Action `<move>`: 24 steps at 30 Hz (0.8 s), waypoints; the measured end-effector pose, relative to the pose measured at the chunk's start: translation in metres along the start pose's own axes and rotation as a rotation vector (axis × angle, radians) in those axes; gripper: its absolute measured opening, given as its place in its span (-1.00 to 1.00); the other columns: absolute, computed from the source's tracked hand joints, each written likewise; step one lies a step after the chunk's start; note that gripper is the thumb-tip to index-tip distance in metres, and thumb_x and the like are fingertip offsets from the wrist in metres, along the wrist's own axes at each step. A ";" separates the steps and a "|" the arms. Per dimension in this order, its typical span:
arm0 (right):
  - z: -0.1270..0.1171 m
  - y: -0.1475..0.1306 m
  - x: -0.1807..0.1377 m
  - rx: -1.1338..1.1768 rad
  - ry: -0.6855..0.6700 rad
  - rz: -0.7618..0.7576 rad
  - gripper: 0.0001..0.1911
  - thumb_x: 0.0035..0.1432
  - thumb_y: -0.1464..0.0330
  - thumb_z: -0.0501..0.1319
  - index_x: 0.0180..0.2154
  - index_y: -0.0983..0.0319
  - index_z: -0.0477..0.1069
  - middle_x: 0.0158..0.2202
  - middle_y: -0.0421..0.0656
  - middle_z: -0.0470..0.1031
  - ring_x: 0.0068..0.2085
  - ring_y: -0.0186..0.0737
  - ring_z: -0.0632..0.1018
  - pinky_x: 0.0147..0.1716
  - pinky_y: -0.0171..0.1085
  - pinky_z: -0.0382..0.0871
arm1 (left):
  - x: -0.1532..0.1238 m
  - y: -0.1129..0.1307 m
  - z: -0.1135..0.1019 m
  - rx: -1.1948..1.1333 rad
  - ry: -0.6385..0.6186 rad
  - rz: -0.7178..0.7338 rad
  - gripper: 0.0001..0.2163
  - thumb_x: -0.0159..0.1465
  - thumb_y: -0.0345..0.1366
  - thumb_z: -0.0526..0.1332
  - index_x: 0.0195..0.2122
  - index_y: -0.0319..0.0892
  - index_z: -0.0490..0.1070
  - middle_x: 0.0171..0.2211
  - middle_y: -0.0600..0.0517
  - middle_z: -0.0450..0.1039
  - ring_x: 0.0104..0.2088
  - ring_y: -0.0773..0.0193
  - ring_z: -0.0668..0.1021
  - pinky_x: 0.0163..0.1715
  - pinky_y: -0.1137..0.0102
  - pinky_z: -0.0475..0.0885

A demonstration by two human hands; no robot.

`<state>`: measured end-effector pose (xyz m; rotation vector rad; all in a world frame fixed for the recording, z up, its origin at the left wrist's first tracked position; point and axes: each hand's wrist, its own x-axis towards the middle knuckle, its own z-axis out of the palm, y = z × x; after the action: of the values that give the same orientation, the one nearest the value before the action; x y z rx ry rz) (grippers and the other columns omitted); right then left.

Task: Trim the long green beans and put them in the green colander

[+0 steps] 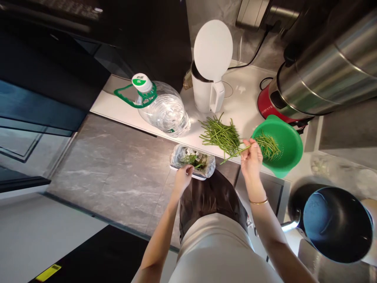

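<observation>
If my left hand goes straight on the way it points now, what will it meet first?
Most likely the green scraps in the lined bin, just beyond the left hand; depth is unclear from above.

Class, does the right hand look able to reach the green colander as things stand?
Probably yes: the right hand is close to the green colander, and nothing visible stands between them.

Grey veined floor tiles (118,165) lie below a white countertop (118,106), with a grey wall (203,13) beyond.
</observation>
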<state>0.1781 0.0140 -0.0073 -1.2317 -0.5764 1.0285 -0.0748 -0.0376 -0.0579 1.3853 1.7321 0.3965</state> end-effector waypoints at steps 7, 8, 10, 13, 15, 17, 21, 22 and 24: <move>0.000 0.006 -0.017 -0.112 -0.166 0.077 -0.65 0.20 0.19 0.10 0.01 0.12 0.34 -0.24 -0.16 0.55 -0.49 -0.45 0.48 -0.51 -0.41 0.38 | 0.030 -0.023 0.005 0.356 -0.015 -0.125 -0.80 0.22 -0.29 0.13 -0.26 -0.22 0.51 -0.31 -0.14 0.55 -0.25 0.15 0.54 -0.24 0.38 0.33; 0.002 0.008 -0.022 -0.159 -0.206 0.094 -0.63 0.18 0.19 0.12 0.01 0.14 0.34 -0.23 -0.14 0.55 -0.44 -0.40 0.52 -0.49 -0.39 0.41 | 0.030 -0.015 0.006 0.340 0.009 -0.108 -0.80 0.21 -0.29 0.15 -0.23 -0.21 0.51 -0.30 -0.14 0.54 -0.23 0.15 0.53 -0.22 0.38 0.33; 0.004 0.013 -0.032 -0.242 -0.249 0.113 -0.64 0.15 0.21 0.16 -0.03 0.19 0.40 -0.23 -0.10 0.57 -0.40 -0.32 0.57 -0.50 -0.35 0.45 | 0.025 0.006 0.005 0.245 0.081 -0.032 -0.80 0.21 -0.27 0.15 -0.20 -0.18 0.49 -0.27 -0.10 0.54 -0.22 0.19 0.52 -0.20 0.40 0.34; 0.004 0.020 -0.044 -0.359 -0.275 0.075 -0.70 0.10 0.23 0.21 -0.15 0.22 0.48 -0.24 -0.08 0.59 -0.44 -0.25 0.59 -0.62 -0.34 0.43 | 0.008 0.045 0.001 -0.001 0.184 0.126 -0.76 0.26 -0.21 0.08 -0.27 -0.20 0.50 -0.32 -0.08 0.53 -0.36 0.26 0.51 -0.29 0.41 0.36; 0.003 0.022 -0.047 -0.451 -0.327 -0.001 -0.73 0.09 0.25 0.22 -0.17 0.20 0.50 -0.21 -0.09 0.58 -0.41 -0.23 0.60 -0.58 -0.31 0.48 | -0.005 0.070 -0.001 -0.202 0.124 0.180 -0.75 0.25 -0.18 0.10 -0.27 -0.20 0.51 -0.33 -0.05 0.53 -0.43 0.30 0.50 -0.38 0.44 0.37; 0.001 0.022 -0.049 -0.564 -0.411 -0.108 -0.73 0.11 0.28 0.22 -0.13 0.15 0.50 -0.16 -0.12 0.57 -0.30 -0.19 0.61 -0.36 -0.22 0.56 | -0.014 0.087 0.000 -0.372 0.031 0.222 -0.76 0.23 -0.18 0.14 -0.23 -0.18 0.52 -0.29 -0.05 0.53 -0.40 0.30 0.51 -0.39 0.46 0.38; 0.000 0.018 -0.049 -0.745 -0.576 -0.317 -0.70 0.18 0.37 0.15 -0.04 0.10 0.44 -0.07 -0.18 0.53 -0.09 -0.17 0.56 0.00 -0.15 0.44 | -0.017 0.099 0.005 -0.498 -0.029 0.206 -0.76 0.18 -0.18 0.20 -0.25 -0.19 0.55 -0.30 -0.05 0.55 -0.37 0.27 0.52 -0.36 0.45 0.40; -0.001 0.016 -0.049 -0.766 -0.604 -0.351 -0.68 0.19 0.39 0.13 -0.02 0.09 0.43 -0.06 -0.19 0.52 -0.07 -0.17 0.55 0.03 -0.15 0.43 | -0.016 0.099 0.005 -0.507 -0.030 0.183 -0.76 0.17 -0.18 0.20 -0.26 -0.20 0.55 -0.32 -0.05 0.55 -0.39 0.27 0.52 -0.37 0.44 0.40; -0.001 0.014 -0.048 -0.788 -0.647 -0.405 -0.66 0.20 0.42 0.12 0.00 0.08 0.41 -0.03 -0.21 0.49 -0.04 -0.19 0.54 0.05 -0.17 0.41 | -0.014 0.097 0.004 -0.524 -0.060 0.141 -0.75 0.15 -0.17 0.22 -0.28 -0.22 0.56 -0.36 -0.04 0.56 -0.42 0.27 0.52 -0.40 0.44 0.40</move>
<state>0.1526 -0.0286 -0.0130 -1.3411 -1.7841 0.8552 -0.0099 -0.0189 0.0130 1.1197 1.3533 0.8133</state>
